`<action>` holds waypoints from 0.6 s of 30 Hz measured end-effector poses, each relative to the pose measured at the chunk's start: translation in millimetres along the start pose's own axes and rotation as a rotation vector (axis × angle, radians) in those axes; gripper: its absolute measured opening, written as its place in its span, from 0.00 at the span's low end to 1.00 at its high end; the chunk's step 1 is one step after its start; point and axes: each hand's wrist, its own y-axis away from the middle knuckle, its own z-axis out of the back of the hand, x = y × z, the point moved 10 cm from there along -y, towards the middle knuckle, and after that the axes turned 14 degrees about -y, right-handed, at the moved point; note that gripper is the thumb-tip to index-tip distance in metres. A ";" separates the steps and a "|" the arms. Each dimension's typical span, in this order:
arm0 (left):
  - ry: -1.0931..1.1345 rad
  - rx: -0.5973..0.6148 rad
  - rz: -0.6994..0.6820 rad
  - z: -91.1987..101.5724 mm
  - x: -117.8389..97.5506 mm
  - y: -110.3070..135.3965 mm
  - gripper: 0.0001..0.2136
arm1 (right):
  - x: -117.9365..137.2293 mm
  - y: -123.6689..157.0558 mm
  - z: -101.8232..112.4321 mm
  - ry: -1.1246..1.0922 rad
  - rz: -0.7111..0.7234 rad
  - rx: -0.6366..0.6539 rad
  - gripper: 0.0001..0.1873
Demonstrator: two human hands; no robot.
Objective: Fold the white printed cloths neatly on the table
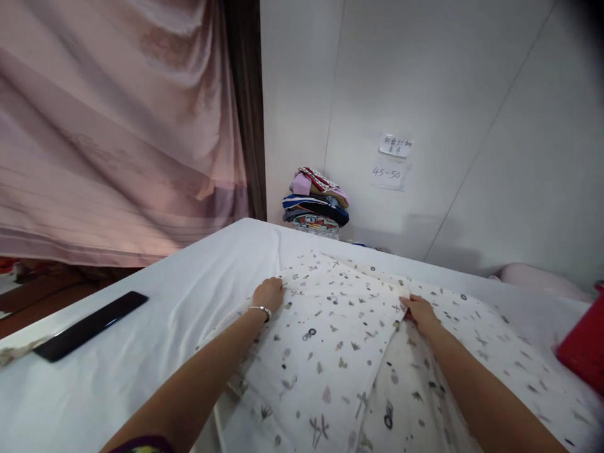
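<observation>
A thin white cloth (340, 340) printed with small leaves and dragonflies spreads over the white-covered table, partly doubled over itself. At the left edge of its upper layer, my left hand (268, 294) has its fingers closed on the fabric; a silver bracelet circles that wrist. Across from it, my right hand (422, 313) pinches the upper layer's right edge between thumb and fingers. Between the two hands the fabric lies fairly flat, while looser folds hang toward me below the right hand.
A dark flat phone-like slab (94, 324) lies at the table's left side. Behind the far edge rises a stack of folded clothes (317, 204). Pink curtains (117, 126) hang at left. A red object (585, 343) sits at right. Paper notes (395, 145) are stuck to the wall.
</observation>
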 end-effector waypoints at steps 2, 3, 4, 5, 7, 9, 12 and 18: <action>0.004 0.003 0.024 0.3 3.2 0.2 0.10 | -1.8 -1.2 -0.4 -0.015 -0.024 0.006 0.07; 0.007 0.006 0.031 1.2 3.5 -0.3 0.10 | -2.7 -1.6 -1.3 -0.023 -0.039 0.016 0.07; 0.010 0.009 0.037 2.3 3.0 -1.6 0.10 | -3.4 -1.8 -2.4 -0.033 -0.055 0.028 0.07; 0.015 0.012 0.041 3.6 1.9 -3.9 0.11 | -4.1 -1.8 -3.6 -0.043 -0.072 0.043 0.06; 0.028 0.018 0.041 6.0 -2.0 -11.4 0.12 | -5.0 -1.1 -5.5 -0.065 -0.106 0.066 0.05; 0.043 0.024 0.029 6.6 -8.3 -21.9 0.13 | -5.2 0.5 -6.6 -0.084 -0.128 0.079 0.05; 0.058 0.043 0.004 1.7 -19.9 -38.6 0.12 | -4.2 3.7 -7.1 -0.102 -0.132 0.079 0.01; 0.030 0.073 -0.019 -14.2 -35.8 -58.7 0.09 | 1.4 5.6 -8.2 -0.114 -0.097 0.062 0.06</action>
